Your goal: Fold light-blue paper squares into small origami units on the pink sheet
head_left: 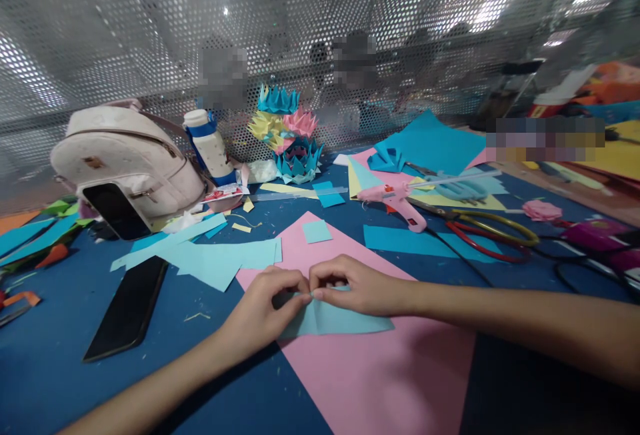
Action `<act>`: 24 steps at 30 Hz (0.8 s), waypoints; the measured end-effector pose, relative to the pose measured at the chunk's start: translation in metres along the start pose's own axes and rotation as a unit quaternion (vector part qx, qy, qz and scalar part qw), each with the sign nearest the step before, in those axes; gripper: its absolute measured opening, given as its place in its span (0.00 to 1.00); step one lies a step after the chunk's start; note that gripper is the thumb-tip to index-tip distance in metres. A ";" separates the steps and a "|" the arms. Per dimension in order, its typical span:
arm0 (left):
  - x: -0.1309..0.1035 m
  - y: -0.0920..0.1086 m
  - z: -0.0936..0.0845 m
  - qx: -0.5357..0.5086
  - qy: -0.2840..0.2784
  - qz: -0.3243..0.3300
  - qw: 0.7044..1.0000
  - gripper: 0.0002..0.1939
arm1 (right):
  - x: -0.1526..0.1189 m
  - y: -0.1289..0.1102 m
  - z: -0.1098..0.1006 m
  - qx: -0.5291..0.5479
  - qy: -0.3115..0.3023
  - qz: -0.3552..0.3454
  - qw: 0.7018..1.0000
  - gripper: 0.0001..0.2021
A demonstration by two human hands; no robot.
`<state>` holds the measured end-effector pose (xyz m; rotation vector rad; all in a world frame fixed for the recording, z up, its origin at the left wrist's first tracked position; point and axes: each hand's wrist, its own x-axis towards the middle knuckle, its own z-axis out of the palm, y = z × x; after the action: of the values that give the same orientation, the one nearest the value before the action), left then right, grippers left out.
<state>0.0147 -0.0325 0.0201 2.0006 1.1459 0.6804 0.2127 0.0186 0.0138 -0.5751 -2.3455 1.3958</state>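
Note:
A piece of light blue paper (340,318) with a crease lies over a large pink sheet (425,375). My left hand (277,295) pinches its upper edge between thumb and forefinger. Right beside it, my right hand (350,285) grips the same edge, the two sets of fingertips nearly touching. Parts of the paper are hidden behind both hands. Just beyond them, a small light blue square (317,231) rests on the pink sheet.
A pink glue gun (395,200) and scissors (493,228) lie to the right. At the left are a phone (127,308), light blue scraps (215,258) and a white backpack (130,148). Folded paper flowers (295,135) stand at the back beside a bottle (207,145).

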 end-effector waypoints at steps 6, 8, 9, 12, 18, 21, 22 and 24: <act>-0.003 -0.001 0.003 0.007 0.017 0.001 1.000 0.11 | 0.000 -0.002 0.000 0.014 0.004 0.004 1.000 0.07; -0.003 -0.001 0.003 0.010 0.022 -0.001 1.000 0.11 | 0.000 -0.001 0.000 0.020 0.007 0.005 1.000 0.07; -0.003 -0.001 0.004 0.011 0.025 -0.001 1.000 0.11 | 0.000 -0.001 0.000 0.025 0.010 0.007 1.000 0.07; -0.002 -0.004 0.001 0.001 0.036 -0.009 0.999 0.10 | 0.001 0.000 -0.003 0.038 0.029 0.021 0.999 0.08; 0.001 -0.020 -0.010 -0.016 0.038 -0.050 0.998 0.15 | 0.004 0.005 -0.017 -0.012 0.036 0.074 0.997 0.12; 0.003 -0.028 -0.013 0.015 0.048 -0.052 0.997 0.20 | 0.005 0.010 -0.021 -0.020 0.044 0.079 0.996 0.15; 0.003 -0.030 -0.014 0.022 0.048 -0.050 0.997 0.20 | 0.005 0.011 -0.021 -0.020 0.044 0.077 0.996 0.16; 0.003 -0.032 -0.014 0.027 0.046 -0.049 0.997 0.21 | 0.006 0.013 -0.021 -0.019 0.042 0.075 0.996 0.18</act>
<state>-0.0098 -0.0144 0.0031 1.9604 1.3202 0.7033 0.2205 0.0428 0.0120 -0.8198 -2.3066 1.3645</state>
